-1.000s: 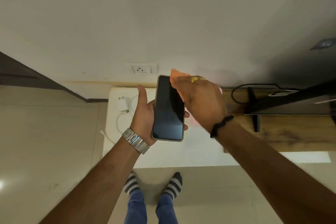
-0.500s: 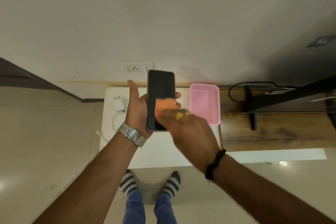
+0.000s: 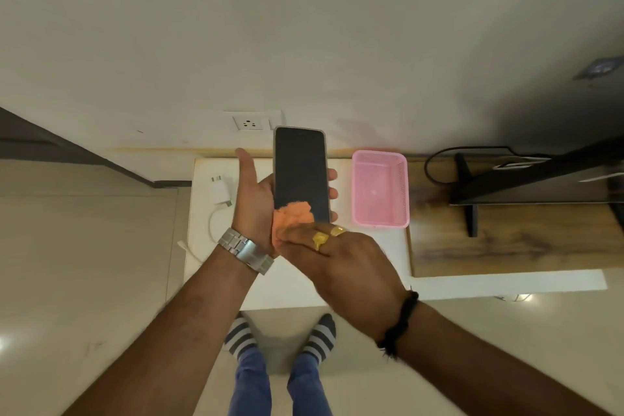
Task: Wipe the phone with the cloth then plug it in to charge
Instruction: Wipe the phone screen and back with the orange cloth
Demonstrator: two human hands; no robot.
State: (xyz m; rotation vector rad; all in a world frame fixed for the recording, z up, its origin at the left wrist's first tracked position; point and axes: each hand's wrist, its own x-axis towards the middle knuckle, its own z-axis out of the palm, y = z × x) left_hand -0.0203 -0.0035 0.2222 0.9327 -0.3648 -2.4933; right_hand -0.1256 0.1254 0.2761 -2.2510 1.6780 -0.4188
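A: Phone (image 3: 300, 172)?
B: Upright in left hand (image 3: 255, 203), dark screen toward camera. Fingertips curled round right edge, thumb straight up, off the left edge.

A: Cloth (image 3: 290, 218)?
B: Orange, bunched, on lower left of screen, spilling onto left palm. Pressed down under right hand (image 3: 341, 260); fingers over it, exact grip hidden.

A: Charger (image 3: 221, 191)?
B: White, flat on white table (image 3: 337, 294), left of left hand, not touching. Cable (image 3: 212, 226) looping down past table's left edge. Socket (image 3: 250, 121) on wall just above phone's top left corner.

A: Other stuff?
B: Pink basket (image 3: 380, 189) right of phone, near fingertips. Wooden board (image 3: 506, 240) further right, with black stand (image 3: 471, 199) on it. Watch (image 3: 246, 250) on left wrist, black band (image 3: 400, 321) on right.

A: Blocking anything?
B: Left hand and phone between camera and part of the tabletop near the charger.
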